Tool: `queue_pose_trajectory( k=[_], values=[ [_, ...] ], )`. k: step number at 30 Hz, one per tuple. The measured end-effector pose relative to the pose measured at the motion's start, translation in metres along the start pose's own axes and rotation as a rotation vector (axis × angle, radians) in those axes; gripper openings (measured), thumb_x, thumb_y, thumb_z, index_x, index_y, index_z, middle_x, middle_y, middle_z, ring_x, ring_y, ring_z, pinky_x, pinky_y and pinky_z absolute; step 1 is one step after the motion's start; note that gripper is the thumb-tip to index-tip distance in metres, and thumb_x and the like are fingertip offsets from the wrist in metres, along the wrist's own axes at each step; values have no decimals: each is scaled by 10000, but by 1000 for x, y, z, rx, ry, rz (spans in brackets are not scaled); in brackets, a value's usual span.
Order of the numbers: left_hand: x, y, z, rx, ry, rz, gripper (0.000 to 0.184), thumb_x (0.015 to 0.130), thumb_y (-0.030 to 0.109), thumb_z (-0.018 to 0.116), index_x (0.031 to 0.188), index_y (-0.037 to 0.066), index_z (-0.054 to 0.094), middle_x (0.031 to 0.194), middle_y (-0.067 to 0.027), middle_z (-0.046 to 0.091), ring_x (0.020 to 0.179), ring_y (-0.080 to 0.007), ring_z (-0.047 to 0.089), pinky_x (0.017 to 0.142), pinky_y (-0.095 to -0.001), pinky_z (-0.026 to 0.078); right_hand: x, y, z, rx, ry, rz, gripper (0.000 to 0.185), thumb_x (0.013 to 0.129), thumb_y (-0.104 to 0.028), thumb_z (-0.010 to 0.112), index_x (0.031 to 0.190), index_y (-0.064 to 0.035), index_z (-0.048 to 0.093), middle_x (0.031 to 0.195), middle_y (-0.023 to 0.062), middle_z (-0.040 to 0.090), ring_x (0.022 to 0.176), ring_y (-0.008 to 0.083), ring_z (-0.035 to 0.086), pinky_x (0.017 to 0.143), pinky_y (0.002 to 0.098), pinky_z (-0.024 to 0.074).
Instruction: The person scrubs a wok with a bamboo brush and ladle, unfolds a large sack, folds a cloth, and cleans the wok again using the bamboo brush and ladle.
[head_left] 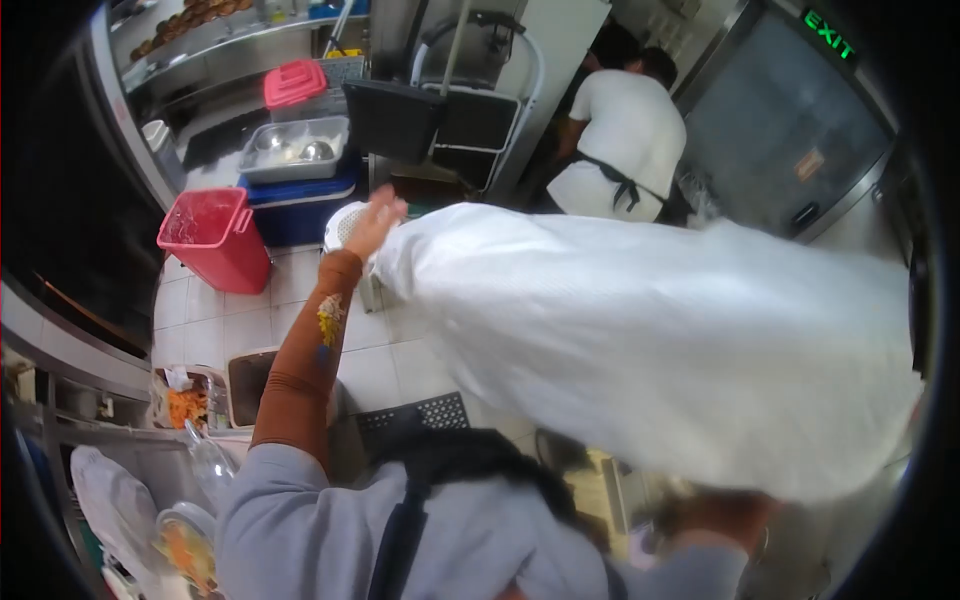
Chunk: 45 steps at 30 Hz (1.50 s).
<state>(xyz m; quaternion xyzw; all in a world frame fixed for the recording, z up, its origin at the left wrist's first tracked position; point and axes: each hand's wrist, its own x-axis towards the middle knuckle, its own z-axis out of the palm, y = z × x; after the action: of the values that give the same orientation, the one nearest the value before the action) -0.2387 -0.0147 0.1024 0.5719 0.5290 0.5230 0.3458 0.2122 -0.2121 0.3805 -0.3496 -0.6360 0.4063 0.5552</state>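
Observation:
A large, thin white sheet (640,340), either cloth or plastic, spreads across the middle and right of the head view. My left hand (370,225) is raised at its left end, fingers closed near the edge, slightly blurred. The brown sleeve on my left forearm has yellow and white bits stuck to it. My right forearm (725,520) goes under the sheet at the lower right, and the sheet hides that hand's fingers. A round white perforated thing (342,225) shows just behind my left hand.
A red bin (215,240) stands on the tiled floor beside a blue cooler (300,210) carrying a metal tray (292,150). A folded step ladder (480,110) leans behind. Another person (630,130) bends near the exit door (790,120). Food containers (187,540) are at lower left.

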Motion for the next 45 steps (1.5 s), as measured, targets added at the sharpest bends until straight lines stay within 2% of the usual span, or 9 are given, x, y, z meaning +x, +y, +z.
queue_pose_trajectory(
  k=[9, 12, 17, 22, 25, 37, 40, 42, 45],
  values=[
    [-138, 90, 118, 18, -286, -530, 826, 897, 663, 467, 1540, 171, 300, 1602, -115, 253, 1484, -271, 210, 1200, -364, 149, -151, 47, -30, 272, 56, 306, 394, 885, -164, 632, 1219, -23, 478, 1141, 87, 600, 1051, 228, 573, 950, 382, 445],
    [-155, -7, 195, 105, -780, -171, 697, 989, 581, 303, 1527, 139, 316, 1575, -140, 306, 1452, -302, 278, 1193, -406, 186, -175, 54, -31, 376, 40, 358, 438, 889, -176, 635, 1256, -23, 452, 1173, 95, 587, 1078, 240, 563, 968, 394, 438],
    [-284, -62, 227, 132, -1086, -361, 591, 882, 486, 605, 1317, 95, 526, 1273, -86, 543, 1195, -201, 477, 1036, -354, 355, -201, 67, -27, 544, 7, 441, 511, 896, -196, 640, 1317, -23, 409, 1228, 109, 566, 1125, 259, 548, 998, 415, 425],
    [-351, -32, 84, -756, -617, -379, 257, 906, 257, 648, 1059, 50, 644, 1002, -50, 652, 921, -144, 599, 805, -283, 472, -215, 73, -25, 673, 27, 529, 586, 902, -217, 645, 1378, -23, 365, 1282, 123, 544, 1171, 279, 532, 1027, 436, 412],
    [-383, 30, 24, -950, 234, -410, 354, 1001, 302, 495, 1115, -9, 620, 1069, -121, 670, 993, -227, 643, 927, -369, 511, -227, 77, -21, 795, 99, 563, 630, 906, -229, 648, 1415, -23, 339, 1315, 131, 532, 1199, 291, 523, 1045, 448, 405],
    [-477, 54, -102, -1159, 352, -433, 356, 977, 264, 540, 1227, 16, 593, 1232, -143, 636, 1160, -279, 593, 1044, -445, 430, -269, 80, -37, 645, 65, 606, 494, 861, -54, 653, 1321, 31, 492, 1241, 146, 616, 1115, 268, 612, 1005, 427, 469],
    [-504, -44, -158, -814, 184, -745, 250, 953, 242, 592, 1125, 63, 620, 1020, -87, 673, 950, -221, 640, 883, -379, 507, -271, 98, -55, 469, 123, 728, 367, 884, -37, 647, 1234, 47, 572, 1163, 128, 662, 1058, 227, 642, 967, 374, 494],
    [-496, -23, -164, -189, 49, -372, 184, 937, 240, 627, 1056, 99, 619, 822, -39, 631, 759, -164, 604, 719, -317, 507, -279, 116, -69, 331, 114, 815, 358, 898, -41, 642, 1236, 51, 569, 1169, 120, 662, 1040, 202, 645, 957, 348, 496],
    [-477, -21, -206, -1296, -127, -282, 278, 972, 273, 577, 1153, 63, 582, 869, -74, 649, 794, -169, 611, 740, -333, 500, -267, 83, -72, 304, 276, 751, 324, 908, -62, 639, 1210, 45, 592, 1140, 98, 670, 1003, 167, 643, 926, 312, 501]
  ],
)
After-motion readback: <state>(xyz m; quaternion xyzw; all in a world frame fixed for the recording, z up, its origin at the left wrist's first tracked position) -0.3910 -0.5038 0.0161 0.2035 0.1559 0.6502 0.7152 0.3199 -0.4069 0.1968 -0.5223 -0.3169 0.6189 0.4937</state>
